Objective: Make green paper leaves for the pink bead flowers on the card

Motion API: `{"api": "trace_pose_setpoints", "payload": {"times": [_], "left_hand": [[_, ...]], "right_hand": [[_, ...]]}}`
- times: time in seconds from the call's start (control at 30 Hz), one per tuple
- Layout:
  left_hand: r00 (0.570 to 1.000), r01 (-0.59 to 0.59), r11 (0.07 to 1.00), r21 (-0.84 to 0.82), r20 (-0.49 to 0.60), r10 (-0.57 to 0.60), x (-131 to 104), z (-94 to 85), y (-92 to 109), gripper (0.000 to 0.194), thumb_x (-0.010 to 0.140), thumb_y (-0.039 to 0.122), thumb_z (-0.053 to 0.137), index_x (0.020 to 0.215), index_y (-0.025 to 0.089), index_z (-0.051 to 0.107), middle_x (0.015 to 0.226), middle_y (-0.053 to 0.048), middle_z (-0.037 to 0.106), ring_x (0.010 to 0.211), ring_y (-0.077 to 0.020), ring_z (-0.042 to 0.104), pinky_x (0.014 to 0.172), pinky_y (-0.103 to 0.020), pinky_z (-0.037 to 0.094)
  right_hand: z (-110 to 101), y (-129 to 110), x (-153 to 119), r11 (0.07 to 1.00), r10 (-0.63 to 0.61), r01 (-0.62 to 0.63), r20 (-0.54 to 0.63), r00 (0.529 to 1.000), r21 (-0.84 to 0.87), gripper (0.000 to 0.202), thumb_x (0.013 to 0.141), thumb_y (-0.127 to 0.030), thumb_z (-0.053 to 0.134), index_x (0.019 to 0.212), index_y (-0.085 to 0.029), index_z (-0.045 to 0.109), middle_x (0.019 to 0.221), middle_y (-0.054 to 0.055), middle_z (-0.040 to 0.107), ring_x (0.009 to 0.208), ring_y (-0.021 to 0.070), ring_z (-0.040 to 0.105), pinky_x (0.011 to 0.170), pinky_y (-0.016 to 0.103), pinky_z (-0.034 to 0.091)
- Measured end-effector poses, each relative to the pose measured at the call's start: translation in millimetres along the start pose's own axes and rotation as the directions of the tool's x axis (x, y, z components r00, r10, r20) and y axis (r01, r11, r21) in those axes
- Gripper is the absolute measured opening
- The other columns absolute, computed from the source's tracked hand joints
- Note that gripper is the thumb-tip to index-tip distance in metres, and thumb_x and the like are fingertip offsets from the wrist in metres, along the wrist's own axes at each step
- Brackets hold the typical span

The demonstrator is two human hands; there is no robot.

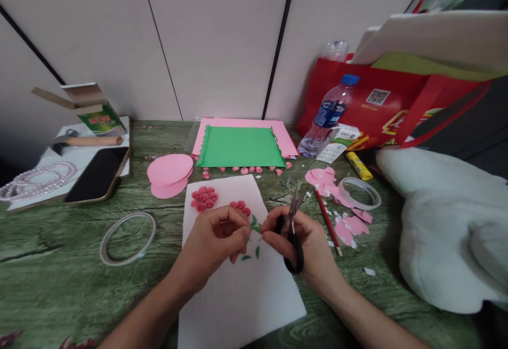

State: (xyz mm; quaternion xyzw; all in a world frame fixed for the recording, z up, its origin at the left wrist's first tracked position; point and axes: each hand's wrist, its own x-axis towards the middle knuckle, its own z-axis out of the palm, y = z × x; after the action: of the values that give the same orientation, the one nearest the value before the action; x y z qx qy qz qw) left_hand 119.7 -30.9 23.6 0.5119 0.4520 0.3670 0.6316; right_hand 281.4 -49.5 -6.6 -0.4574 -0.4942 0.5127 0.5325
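Over a white sheet [222, 296], my left hand [216, 238] is closed in a pinch at a small piece of green paper [256, 227]. My right hand [305, 243] has black-handled scissors [294, 222] hooked in its fingers, blades pointing up and away. Its thumb and forefinger also meet at the green piece, opposite the left fingertips. Below the fingers lie small green paper leaves [246, 257]. Beyond my left hand a cluster of pink paper roses [204, 198] rests on the sheet, and a smaller rose group [240, 207] is partly hidden by that hand.
A tape roll [105, 245] and pink paper circles [170, 171] lie left. Green paper [240, 146] is at the back. Right are a red pencil [328, 224], pink scraps [351, 227], another tape roll [375, 199], a glue stick [359, 166], a bottle [329, 113] and a white plush [432, 243].
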Motion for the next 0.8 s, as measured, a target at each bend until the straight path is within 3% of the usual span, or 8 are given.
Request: {"api": "trace_pose_setpoints", "payload": {"times": [0.17,0.4,0.8], "left_hand": [[0.998,0.064,0.993,0.100,0.004,-0.065,-0.2,3.0,0.7,0.014,0.070,0.024,0.062,0.064,0.015,0.053,0.048,0.005,0.051,0.042,-0.0061,0.044,0.039,-0.018,0.034],[0.998,0.065,0.998,0.008,0.018,-0.065,0.1,10.1,-4.8,0.013,0.071,0.025,0.063,0.072,0.015,0.054,0.048,0.004,0.054,0.042,-0.0065,0.044,0.040,-0.018,0.036],[0.999,0.051,0.999,0.013,-0.002,-0.051,0.1,10.0,-5.1,0.013,0.073,0.026,0.064,0.072,0.014,0.058,0.050,0.001,0.058,0.042,-0.0080,0.048,0.041,-0.020,0.039]], "right_hand": [[0.2,2.0,-0.2,1.000,0.005,-0.005,-0.006,1.000,-0.014,0.019,0.065,-0.025,0.072,0.076,-0.020,0.057,0.061,-0.003,0.060,0.049,0.0089,0.048,0.044,0.021,0.038],[1.0,6.3,-1.3,0.999,0.028,-0.029,0.016,0.999,0.029,0.019,0.066,-0.022,0.071,0.077,-0.020,0.055,0.063,-0.003,0.057,0.052,0.0086,0.047,0.046,0.021,0.038],[-1.1,7.6,-0.6,1.000,0.017,-0.017,0.017,1.000,0.014,0.017,0.068,-0.020,0.069,0.077,-0.019,0.054,0.062,-0.005,0.055,0.050,0.0068,0.043,0.044,0.019,0.035]]}}
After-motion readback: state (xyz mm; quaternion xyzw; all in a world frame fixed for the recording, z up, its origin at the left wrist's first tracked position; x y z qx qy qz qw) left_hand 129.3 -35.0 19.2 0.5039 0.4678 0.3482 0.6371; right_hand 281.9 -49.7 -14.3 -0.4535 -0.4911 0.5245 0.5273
